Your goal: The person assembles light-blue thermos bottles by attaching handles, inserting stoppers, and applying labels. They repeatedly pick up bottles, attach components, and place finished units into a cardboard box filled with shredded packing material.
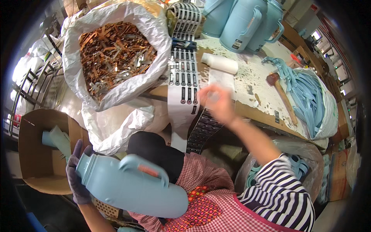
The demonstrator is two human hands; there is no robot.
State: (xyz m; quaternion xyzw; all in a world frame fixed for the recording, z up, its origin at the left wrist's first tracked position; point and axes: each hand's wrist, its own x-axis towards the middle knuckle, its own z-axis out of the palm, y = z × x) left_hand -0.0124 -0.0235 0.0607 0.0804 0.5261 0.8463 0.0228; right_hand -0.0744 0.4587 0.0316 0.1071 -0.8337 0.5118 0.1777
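Observation:
My left hand [78, 174], in a grey-purple glove, grips the neck end of a light blue plastic vacuum jug [135, 189]. The jug lies on its side across my lap, its handle facing up and its base toward the right. My bare right hand [217, 103] is beside the right edge of a white label strip [183, 77] printed with rows of black, elongated labels. Motion blurs its fingers; they look curled, but whether they hold a label cannot be made out. The strip runs from a roll [185, 19] at the back down over the table edge.
A white sack [77, 58] of brownish scraps stands at left, above a cardboard box [31, 154]. Several blue jugs [241, 27] stand at the back. A white roll [220, 63], a mallet [281, 91] and a bag of blue handles [311, 100] lie on the worn table [251, 77].

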